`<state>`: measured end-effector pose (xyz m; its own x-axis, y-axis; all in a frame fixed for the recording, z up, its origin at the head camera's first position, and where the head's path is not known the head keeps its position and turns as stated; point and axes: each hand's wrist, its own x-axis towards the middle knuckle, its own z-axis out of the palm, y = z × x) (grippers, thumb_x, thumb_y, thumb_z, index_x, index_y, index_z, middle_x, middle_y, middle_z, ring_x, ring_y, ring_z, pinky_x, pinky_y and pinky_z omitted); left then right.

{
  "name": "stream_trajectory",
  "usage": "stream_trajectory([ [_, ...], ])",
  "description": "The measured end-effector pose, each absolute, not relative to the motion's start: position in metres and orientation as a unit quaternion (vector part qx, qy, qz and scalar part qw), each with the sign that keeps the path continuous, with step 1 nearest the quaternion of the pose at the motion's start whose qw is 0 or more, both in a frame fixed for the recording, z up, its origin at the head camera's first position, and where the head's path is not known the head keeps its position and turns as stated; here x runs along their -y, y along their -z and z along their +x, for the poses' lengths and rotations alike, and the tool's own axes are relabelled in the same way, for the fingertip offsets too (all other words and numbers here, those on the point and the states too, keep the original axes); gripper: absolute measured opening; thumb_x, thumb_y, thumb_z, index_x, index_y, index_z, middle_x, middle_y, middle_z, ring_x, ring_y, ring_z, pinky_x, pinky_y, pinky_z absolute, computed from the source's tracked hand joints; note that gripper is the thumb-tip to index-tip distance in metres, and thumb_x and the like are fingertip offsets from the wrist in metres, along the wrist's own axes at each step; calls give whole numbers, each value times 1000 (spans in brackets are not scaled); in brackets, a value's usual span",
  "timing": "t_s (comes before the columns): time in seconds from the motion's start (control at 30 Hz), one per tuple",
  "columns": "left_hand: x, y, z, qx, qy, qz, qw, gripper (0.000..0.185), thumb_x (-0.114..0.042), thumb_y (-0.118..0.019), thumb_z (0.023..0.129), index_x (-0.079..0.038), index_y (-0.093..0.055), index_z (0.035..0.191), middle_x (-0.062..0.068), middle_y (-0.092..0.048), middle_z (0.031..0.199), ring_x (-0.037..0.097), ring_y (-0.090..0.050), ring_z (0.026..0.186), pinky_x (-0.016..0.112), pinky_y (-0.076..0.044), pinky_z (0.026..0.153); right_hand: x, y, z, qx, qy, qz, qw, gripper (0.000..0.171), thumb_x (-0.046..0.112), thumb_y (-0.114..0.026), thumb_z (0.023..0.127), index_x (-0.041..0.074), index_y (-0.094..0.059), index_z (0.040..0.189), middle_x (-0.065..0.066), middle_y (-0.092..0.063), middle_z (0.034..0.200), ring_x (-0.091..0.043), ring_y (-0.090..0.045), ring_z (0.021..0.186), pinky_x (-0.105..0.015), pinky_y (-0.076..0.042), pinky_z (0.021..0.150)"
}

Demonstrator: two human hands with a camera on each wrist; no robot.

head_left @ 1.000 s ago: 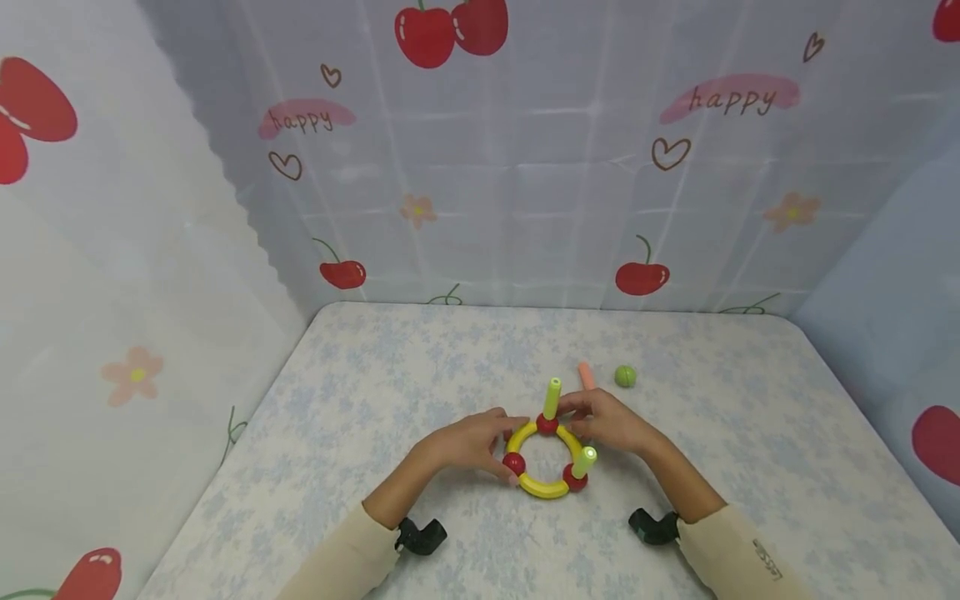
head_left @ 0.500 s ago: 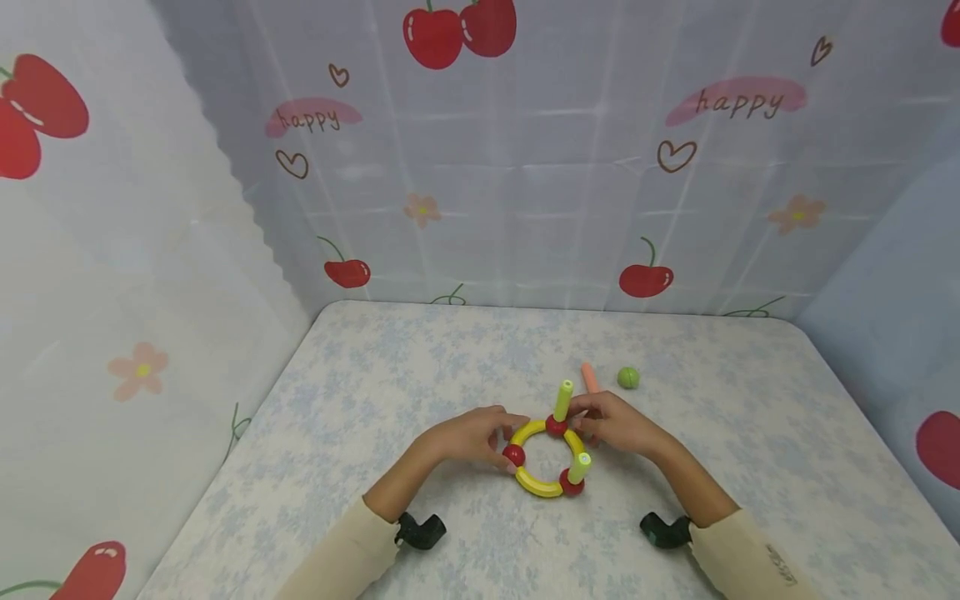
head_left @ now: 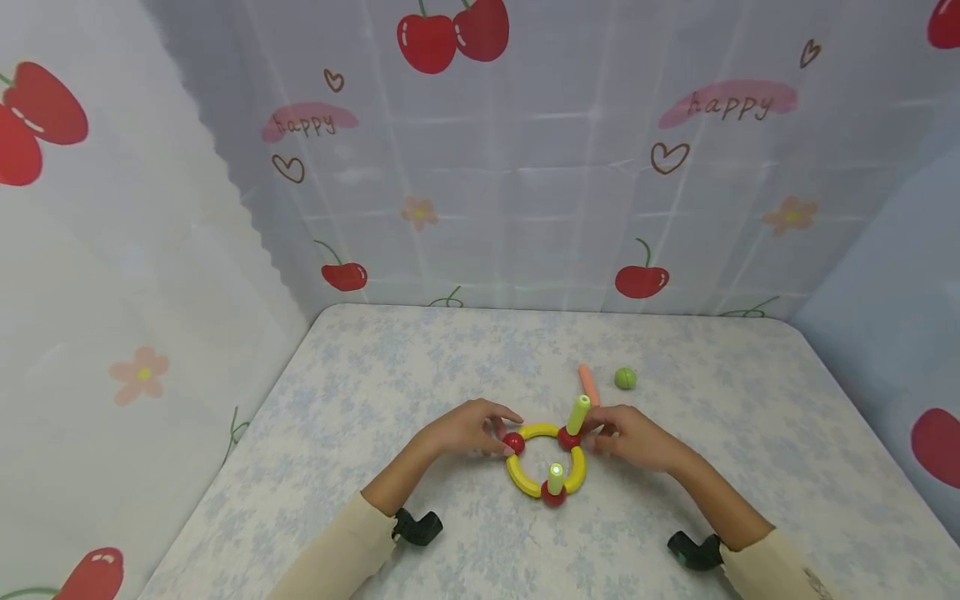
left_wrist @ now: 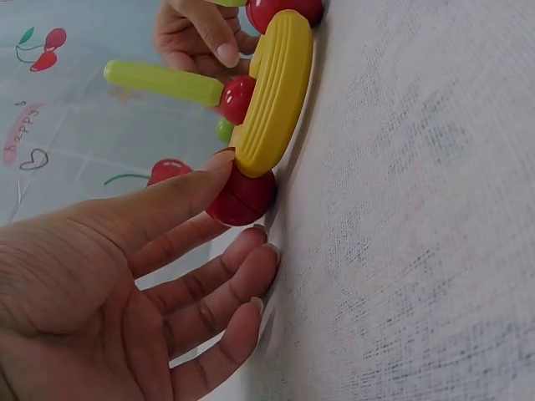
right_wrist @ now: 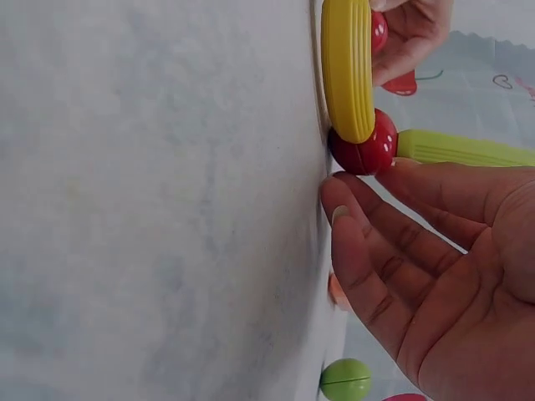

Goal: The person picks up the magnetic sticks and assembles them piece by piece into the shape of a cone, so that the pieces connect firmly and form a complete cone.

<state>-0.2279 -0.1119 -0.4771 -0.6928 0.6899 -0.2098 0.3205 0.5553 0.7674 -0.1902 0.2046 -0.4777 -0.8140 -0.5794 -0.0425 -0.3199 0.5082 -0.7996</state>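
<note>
A ring of a ball-and-stick building toy lies on the table, made of curved yellow sticks (head_left: pixel 523 478) joined by red balls. Two light green sticks stand up from it, one on the right ball (head_left: pixel 569 437) and one on the near ball (head_left: pixel 553 494). My left hand (head_left: pixel 468 427) holds the left red ball (head_left: pixel 513 442) between thumb and fingers; its thumb tip reaches the yellow stick (left_wrist: pixel 274 100) in the left wrist view. My right hand (head_left: pixel 632 437) holds the right ball at the foot of its green stick (right_wrist: pixel 460 148), thumb on the ball and fingers bent below it.
Beyond the right hand lie a loose orange stick (head_left: pixel 588 382) and a green ball (head_left: pixel 626 378). The table (head_left: pixel 405 350) has a pale blue floral cover. Printed curtains (head_left: pixel 495 183) surround its back and sides. Dark wrist devices (head_left: pixel 694 551) stick out near both sleeves.
The toy ring has turned clockwise: the left ball moved away, the far ball came right and nearer, the near ball shifted left. My right hand has moved right and nearer, staying at its ball.
</note>
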Motion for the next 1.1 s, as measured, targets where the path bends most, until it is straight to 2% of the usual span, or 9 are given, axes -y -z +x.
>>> stream_trajectory([
  [0.23,108,481,-234,-839,-396,270,257,29,-16,-82,88,-13,-74,116,2,-68,83,24,-68,62,31,-53,57,-209,474,-179,-857,415,-254,168,26,3,-64,97,12,-71,120,-6,-70,116,-23,-67,88,-31,-56,64],
  [0.57,96,490,-241,-833,-435,246,238,28,-21,-81,89,-15,-75,115,2,-68,88,24,-66,61,31,-53,59,-214,472,-165,-857,415,-251,175,24,3,-65,97,12,-71,119,-7,-71,115,-24,-69,88,-29,-55,66],
  [0.77,87,494,-245,-835,-439,249,220,25,-22,-81,90,-19,-76,114,1,-69,85,19,-64,58,28,-50,54,-215,471,-160,-855,415,-258,172,24,3,-64,98,11,-71,119,-5,-72,112,-22,-70,88,-28,-56,69],
  [0.93,78,496,-247,-838,-437,261,199,25,-22,-80,90,-16,-76,114,-2,-69,85,14,-58,56,25,-48,52,-214,469,-157,-857,411,-251,184,22,4,-64,98,10,-71,118,-3,-72,110,-23,-69,91,-28,-57,72],
  [1.1,69,495,-248,-844,-422,281,174,24,-22,-81,89,-15,-77,112,-4,-68,85,9,-55,65,22,-45,56,-215,468,-153,-854,415,-249,189,21,4,-63,98,11,-71,116,-4,-72,109,-25,-69,93,-29,-58,73],
])
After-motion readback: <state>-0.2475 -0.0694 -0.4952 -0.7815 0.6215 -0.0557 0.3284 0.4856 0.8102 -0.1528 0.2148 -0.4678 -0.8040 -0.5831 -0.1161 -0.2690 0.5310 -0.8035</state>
